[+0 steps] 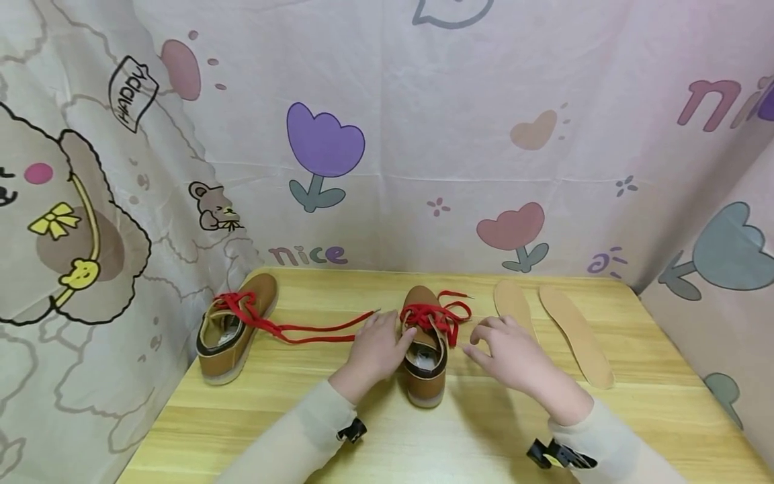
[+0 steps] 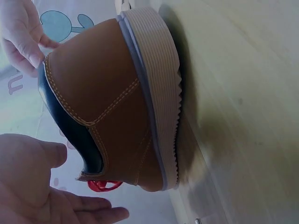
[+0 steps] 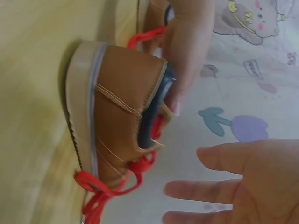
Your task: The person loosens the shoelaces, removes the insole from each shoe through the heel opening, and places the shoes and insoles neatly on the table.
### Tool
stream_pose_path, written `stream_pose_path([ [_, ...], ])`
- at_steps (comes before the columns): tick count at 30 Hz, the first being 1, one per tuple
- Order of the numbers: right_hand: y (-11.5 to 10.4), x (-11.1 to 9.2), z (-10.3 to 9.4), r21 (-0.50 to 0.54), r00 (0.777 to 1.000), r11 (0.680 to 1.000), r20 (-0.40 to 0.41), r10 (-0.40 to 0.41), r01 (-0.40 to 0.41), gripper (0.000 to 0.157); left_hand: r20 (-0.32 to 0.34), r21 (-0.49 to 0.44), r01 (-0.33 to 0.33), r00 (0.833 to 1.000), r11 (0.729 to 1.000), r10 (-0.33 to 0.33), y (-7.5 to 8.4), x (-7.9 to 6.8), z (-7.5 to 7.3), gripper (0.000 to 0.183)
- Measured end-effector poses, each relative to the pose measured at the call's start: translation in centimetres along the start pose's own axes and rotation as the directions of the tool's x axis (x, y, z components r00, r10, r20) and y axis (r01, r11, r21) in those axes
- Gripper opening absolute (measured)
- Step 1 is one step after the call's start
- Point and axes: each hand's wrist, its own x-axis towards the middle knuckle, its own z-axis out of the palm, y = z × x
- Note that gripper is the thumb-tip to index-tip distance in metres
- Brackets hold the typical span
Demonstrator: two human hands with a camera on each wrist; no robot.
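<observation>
A brown lace-up shoe (image 1: 426, 388) with a dark collar stands upright on the table, toe pointing away from me. Red laces (image 1: 429, 310) are threaded through it, with loose ends lying to its right. Close along the shoe's left side is my left hand (image 1: 376, 346), thumb out by the opening and fingers fairly straight; the left wrist view shows no grip on the shoe (image 2: 103, 65). To the right, my right hand (image 1: 510, 351) hovers apart from the shoe (image 3: 121, 74), fingers spread and holding nothing in the right wrist view.
A second brown shoe (image 1: 220, 366) stands at the table's left, its long red laces (image 1: 320, 328) stretching right towards my left hand. Two tan insoles (image 1: 577, 336) lie at the right, one partly behind my right hand. A patterned curtain (image 1: 399, 134) hangs behind the wooden table (image 1: 387, 444).
</observation>
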Motion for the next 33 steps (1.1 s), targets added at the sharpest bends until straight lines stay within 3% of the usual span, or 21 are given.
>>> stream_pose_path([
  [7,0.9,-1.4,-1.6,0.023,0.997,0.999,0.066,0.031,-0.033,0.031,-0.016,-0.017,-0.006,1.0,1.0,0.006,1.2,0.1,0.2,0.072],
  [19,2.3,-3.3,-4.0,0.062,0.983,0.995,0.171,0.062,-0.073,0.046,-0.026,0.172,-0.03,0.999,0.985,0.035,5.3,1.1,1.6,0.07],
  [26,3.5,-4.1,-4.1,0.026,0.982,0.996,0.174,0.077,-0.083,0.053,-0.005,0.288,0.003,1.0,0.958,-0.002,7.1,1.8,2.4,0.073],
  [33,4.2,-4.7,-4.4,0.011,0.982,0.996,0.166,0.088,-0.091,0.051,0.023,0.372,0.055,0.997,0.927,-0.069,7.7,2.7,3.3,0.074],
])
